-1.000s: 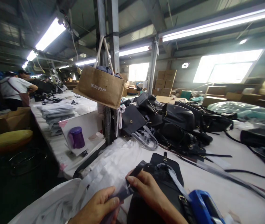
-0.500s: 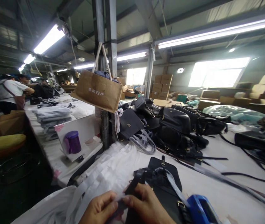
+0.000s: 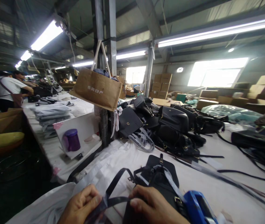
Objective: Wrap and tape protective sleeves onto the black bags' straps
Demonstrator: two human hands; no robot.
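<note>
A black backpack point(image 3: 157, 183) lies on the white table in front of me, with metal buckles and clear wrapping on part of its straps. One black strap point(image 3: 118, 180) loops out from it to the left. Closed around this strap and a piece of clear plastic film point(image 3: 102, 205) is my left hand point(image 3: 82, 203). My right hand point(image 3: 154, 203) pinches the same strap nearer the bag, thumb against the fingers. Right of the bag sits a blue tape dispenser-like tool point(image 3: 199, 207), partly cut off by the lower edge.
Black bags point(image 3: 174, 119) are heaped farther back on the table. White wrapping sheets point(image 3: 109, 158) lie to the left. A brown tote bag point(image 3: 97, 88) hangs on a metal post. A purple container point(image 3: 72, 140) stands beyond the left table edge. Two people point(image 3: 8, 88) work far left.
My hands have moved apart, the left one going left and down, the right slightly right. The strap now stretches between them in an open loop.
</note>
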